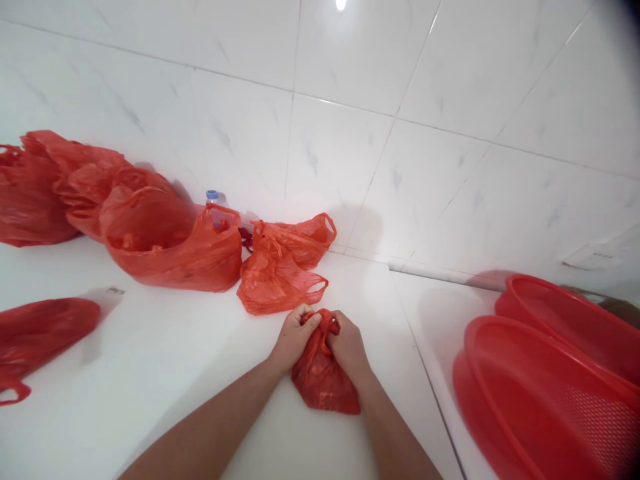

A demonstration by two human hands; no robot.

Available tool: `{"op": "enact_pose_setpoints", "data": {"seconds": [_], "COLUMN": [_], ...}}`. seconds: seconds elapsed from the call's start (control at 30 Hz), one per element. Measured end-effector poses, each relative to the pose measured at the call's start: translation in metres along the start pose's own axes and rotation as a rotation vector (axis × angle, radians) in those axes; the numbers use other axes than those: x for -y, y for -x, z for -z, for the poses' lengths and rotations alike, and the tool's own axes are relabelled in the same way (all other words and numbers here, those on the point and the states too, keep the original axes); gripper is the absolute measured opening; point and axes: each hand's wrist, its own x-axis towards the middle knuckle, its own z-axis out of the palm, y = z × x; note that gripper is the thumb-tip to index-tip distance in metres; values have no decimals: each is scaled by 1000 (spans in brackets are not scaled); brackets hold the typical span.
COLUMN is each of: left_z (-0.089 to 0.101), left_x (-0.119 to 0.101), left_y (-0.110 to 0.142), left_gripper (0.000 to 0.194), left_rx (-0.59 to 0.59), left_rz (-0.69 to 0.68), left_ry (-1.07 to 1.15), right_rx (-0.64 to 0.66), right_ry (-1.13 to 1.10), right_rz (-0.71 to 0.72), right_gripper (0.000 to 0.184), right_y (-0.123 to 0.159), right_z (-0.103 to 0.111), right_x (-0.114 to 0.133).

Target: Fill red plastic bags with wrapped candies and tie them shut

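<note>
Both hands grip the gathered top of a small red plastic bag (327,383) near the front middle of the white table. My left hand (295,337) pinches its upper left side between thumb and fingers. On the upper right side, my right hand (349,340) is closed, its fingertips partly hidden behind the plastic. The lower part of the bag hangs or rests below the hands, with something pale showing faintly through it. Just beyond my hands lies a crumpled orange-red plastic bag (273,283) with looped handles.
Along the tiled wall (345,160) stand a large open red bag (170,267) and more red bags (35,193). A bottle with a blue cap (212,195) is behind them. Another red bag (45,333) lies at left. Red plastic baskets (520,380) stand at right.
</note>
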Motion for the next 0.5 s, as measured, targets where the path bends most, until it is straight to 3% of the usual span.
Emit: {"op": "enact_pose_setpoints", "data": {"seconds": [0.1,0.17,0.33,0.5], "left_z": [-3,-5,-8,-6], "left_x": [1,1,0,3], "left_y": [2,4,6,4], "left_gripper": [18,15,14,13], "left_rx": [39,79,75,7], "left_rz": [-5,-17,-63,-68], "left_ry": [-13,-41,-215,-252], "right_rx": [-128,-171,-127,10], "right_ry": [222,219,-92,-313], "right_rz": [-59,-45,9,41], "right_gripper": [9,14,26,31], "right_y": [-1,-2,-4,-5], "right_z": [1,2,3,9], "right_x": [-5,-10,-19,-18]}}
